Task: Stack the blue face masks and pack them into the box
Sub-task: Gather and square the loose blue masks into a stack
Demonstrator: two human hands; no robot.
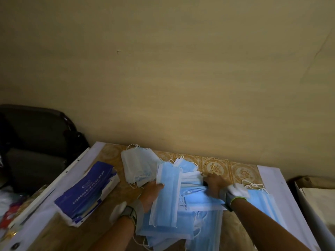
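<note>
Loose blue face masks [203,216] lie in a messy heap across the middle of the table. My left hand [151,193] holds a thin stack of blue masks [167,194] by its left edge, thumb on top. My right hand [214,184] presses down into the heap, fingers closed on a mask there. A second pile of masks, pale side up [135,166], lies at the back left. The dark blue mask box [87,192], printed "DISPOSABLE FACE MASK", rests on its side left of my left hand.
The table [223,166] has a patterned brown top with white edging and stands against a beige wall. A dark chair [34,142] is at the left. Colourful clutter [10,209] sits at the far left edge. A pale object [315,198] is at the right.
</note>
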